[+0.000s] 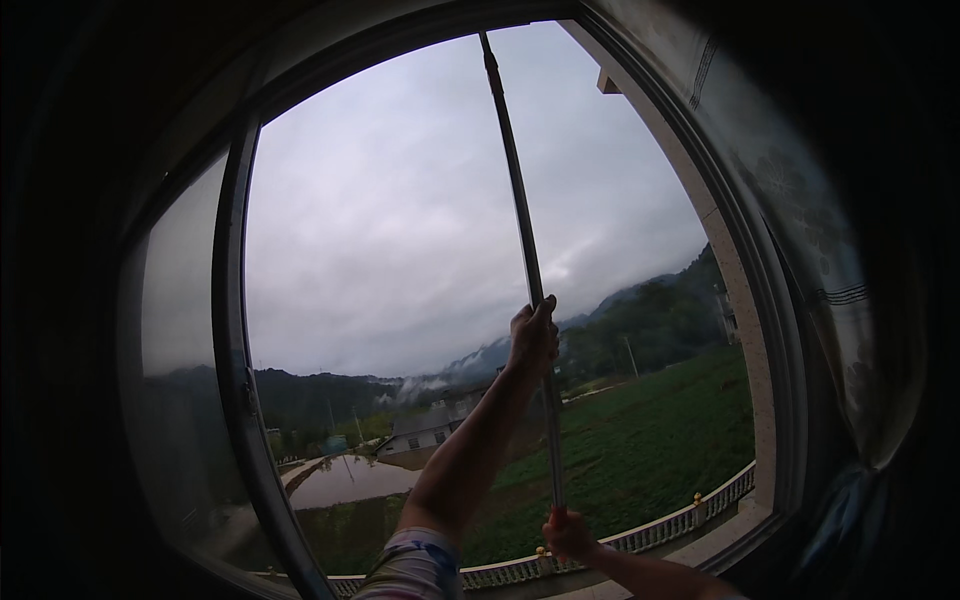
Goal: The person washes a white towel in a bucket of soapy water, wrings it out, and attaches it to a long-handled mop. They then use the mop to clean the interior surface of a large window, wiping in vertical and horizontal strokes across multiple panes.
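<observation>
A long metal telescopic pole [517, 176] stands nearly upright before me, its upper end reaching the top of the window frame, where what it carries is hidden. Midway along it, my left hand [534, 337] is wrapped around the shaft, arm stretched upward from a patterned sleeve. My right hand [570, 534] grips the reddish handle at the pole's lower end, in front of the balustrade. Around the pole is the window opening, with a sliding sash frame [241, 375] on the left.
The window frame [784, 420] and a gathered curtain [847, 322] are at the right. Glass [180, 300] fills the left pane. Outside are a balustrade [675, 525], a green field [645, 435], a pond [349, 480], a house [420, 435] and misty hills.
</observation>
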Demonstrator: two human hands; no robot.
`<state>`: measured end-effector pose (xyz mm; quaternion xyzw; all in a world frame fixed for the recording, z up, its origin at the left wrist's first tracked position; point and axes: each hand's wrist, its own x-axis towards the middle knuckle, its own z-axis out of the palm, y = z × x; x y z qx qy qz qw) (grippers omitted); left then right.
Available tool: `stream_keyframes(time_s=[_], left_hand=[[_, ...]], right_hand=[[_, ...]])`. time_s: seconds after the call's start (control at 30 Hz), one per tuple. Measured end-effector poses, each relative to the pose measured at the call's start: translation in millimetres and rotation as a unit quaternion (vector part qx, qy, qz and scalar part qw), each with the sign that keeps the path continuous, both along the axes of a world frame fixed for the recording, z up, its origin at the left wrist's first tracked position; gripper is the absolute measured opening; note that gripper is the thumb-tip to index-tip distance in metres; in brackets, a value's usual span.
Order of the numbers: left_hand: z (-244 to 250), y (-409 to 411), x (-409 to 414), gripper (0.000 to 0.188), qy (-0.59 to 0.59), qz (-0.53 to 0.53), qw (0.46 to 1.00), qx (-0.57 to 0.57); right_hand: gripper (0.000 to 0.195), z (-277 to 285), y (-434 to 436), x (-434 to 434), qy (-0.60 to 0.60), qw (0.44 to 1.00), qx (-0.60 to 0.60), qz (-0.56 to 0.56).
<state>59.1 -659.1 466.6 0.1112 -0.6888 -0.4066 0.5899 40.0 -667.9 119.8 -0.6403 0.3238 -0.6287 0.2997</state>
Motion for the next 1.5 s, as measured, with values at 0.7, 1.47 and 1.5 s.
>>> stream_keyframes(time_s=[0.7,1.47,1.5], left_hand=[[-93,-26,124,0.034,0.164,0.005,0.986,0.026],[-213,-75,-27,0.036,-0.068,0.186,0.979,-0.052],[-213,-75,-36,0.036,-0.08,0.193,0.976,-0.061]], right_hand=[[0.013,-63,-31,-21,0.265,0.962,-0.049,-0.032],[0.022,-165,-66,-63,0.229,0.947,0.216,0.065],[0.022,-165,-67,-63,0.235,0.945,0.221,0.061]])
